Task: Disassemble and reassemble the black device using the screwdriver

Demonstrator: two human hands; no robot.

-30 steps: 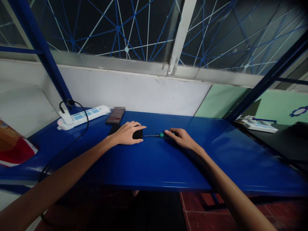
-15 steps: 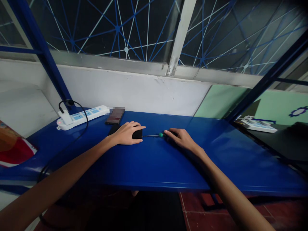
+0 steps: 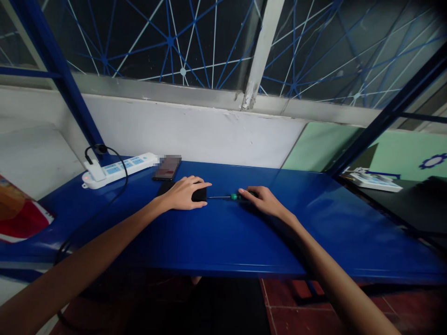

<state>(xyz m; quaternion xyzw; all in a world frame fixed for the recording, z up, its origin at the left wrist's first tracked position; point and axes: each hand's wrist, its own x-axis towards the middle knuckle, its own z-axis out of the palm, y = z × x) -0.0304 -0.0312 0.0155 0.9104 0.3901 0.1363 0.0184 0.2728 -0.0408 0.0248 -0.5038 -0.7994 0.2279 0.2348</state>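
My left hand [image 3: 186, 192] lies over a flat black box-like object [image 3: 199, 194] on the blue table. Its thumb is along the near side and its fingers reach across the top, holding the object against the table; much of it is hidden under the palm. My right hand [image 3: 261, 199] is closed around the green-and-black handle of a screwdriver [image 3: 233, 197]. The thin metal shaft points left, level with the tabletop, and its tip meets the right side of the black object. Whether the tip sits in a screw is too small to tell.
Behind my left hand lies a dark phone [image 3: 167, 168], beside a white power strip [image 3: 122, 170] with a plugged-in adapter and black cable [image 3: 120, 193]. A red and orange packet [image 3: 21, 211] is at the left. Blue metal posts [image 3: 75, 100] frame the table [image 3: 223, 242].
The screwdriver handle has turned slightly, and my right fingers have shifted a little around it. My left hand and the black object stay in place.
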